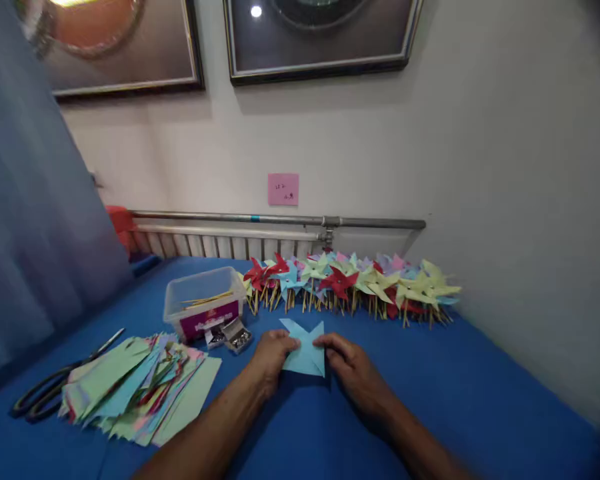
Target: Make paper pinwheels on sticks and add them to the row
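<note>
Between my hands is a light blue paper square point(305, 357), cut in from its corners, with pointed flaps at the top. My left hand point(274, 357) pinches its left side with thumb and fingers. On the right side, my right hand point(347, 363) grips the paper between thumb and forefinger. The paper is held just above the blue tabletop. Left of my left hand lies a fanned pile of coloured paper pieces point(140, 387). Small open boxes of metal pins point(237, 335) sit just beyond that hand.
A clear plastic tub point(205, 300) holding thin wooden sticks stands at the back left. Many finished paper pinwheels point(340, 283) on sticks lie along the back. Black-handled scissors point(63, 383) rest at far left. A pipe point(280, 219) runs along the wall; a blue curtain point(35, 200) hangs left.
</note>
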Action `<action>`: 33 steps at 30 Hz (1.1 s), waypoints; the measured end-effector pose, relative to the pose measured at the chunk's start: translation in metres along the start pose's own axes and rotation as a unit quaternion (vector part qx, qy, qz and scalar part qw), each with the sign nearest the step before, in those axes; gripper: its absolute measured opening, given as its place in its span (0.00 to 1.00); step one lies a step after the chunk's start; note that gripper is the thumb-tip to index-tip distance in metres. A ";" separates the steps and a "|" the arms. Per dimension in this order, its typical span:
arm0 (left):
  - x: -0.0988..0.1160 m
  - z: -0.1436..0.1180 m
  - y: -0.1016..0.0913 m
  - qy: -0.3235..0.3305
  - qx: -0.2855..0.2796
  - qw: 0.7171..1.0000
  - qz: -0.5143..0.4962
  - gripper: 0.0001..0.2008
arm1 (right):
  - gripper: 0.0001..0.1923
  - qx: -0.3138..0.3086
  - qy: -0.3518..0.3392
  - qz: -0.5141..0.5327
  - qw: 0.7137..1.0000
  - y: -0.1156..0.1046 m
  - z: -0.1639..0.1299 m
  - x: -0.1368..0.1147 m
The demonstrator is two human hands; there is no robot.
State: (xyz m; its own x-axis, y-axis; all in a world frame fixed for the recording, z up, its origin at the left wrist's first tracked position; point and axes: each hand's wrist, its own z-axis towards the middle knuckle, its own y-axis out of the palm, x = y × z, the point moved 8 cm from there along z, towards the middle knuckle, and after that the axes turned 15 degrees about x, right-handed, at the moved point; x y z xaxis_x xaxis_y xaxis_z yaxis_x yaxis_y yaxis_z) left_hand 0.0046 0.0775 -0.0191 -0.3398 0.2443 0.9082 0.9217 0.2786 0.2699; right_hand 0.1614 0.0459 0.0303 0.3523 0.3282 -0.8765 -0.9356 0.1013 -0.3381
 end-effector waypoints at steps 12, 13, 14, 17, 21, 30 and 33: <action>-0.003 -0.002 0.002 0.024 -0.008 0.999 0.027 0.09 | 0.17 0.074 0.063 0.035 0.995 0.005 0.000 0.014; -0.003 -0.002 0.002 0.027 -0.006 0.999 0.035 0.09 | 0.16 0.083 0.076 0.035 0.993 0.006 0.000 0.017; -0.004 -0.003 0.003 0.030 -0.005 0.999 0.039 0.09 | 0.16 0.090 0.088 0.033 0.991 0.008 0.000 0.020; -0.004 -0.005 0.004 0.038 -0.001 0.998 0.042 0.09 | 0.14 0.112 0.110 0.013 0.987 0.011 -0.002 0.025; -0.003 -0.008 0.005 0.038 0.005 0.998 0.040 0.09 | 0.13 0.131 0.114 -0.011 0.985 0.012 -0.002 0.023; -0.006 -0.004 0.005 0.046 -0.004 0.997 0.065 0.10 | 0.13 0.121 0.112 -0.036 0.986 0.012 0.000 0.020; -0.007 -0.003 0.005 0.052 -0.008 0.996 0.069 0.10 | 0.12 0.117 0.112 -0.040 0.986 0.012 0.000 0.020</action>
State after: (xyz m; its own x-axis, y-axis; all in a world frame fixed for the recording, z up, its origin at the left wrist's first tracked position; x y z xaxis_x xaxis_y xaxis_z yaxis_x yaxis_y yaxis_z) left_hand 0.0124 0.0748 -0.0227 -0.1896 0.1808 0.9651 0.9612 0.2349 0.1448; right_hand 0.1575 0.0536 0.0087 0.3977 0.0975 -0.9123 -0.8748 0.3403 -0.3450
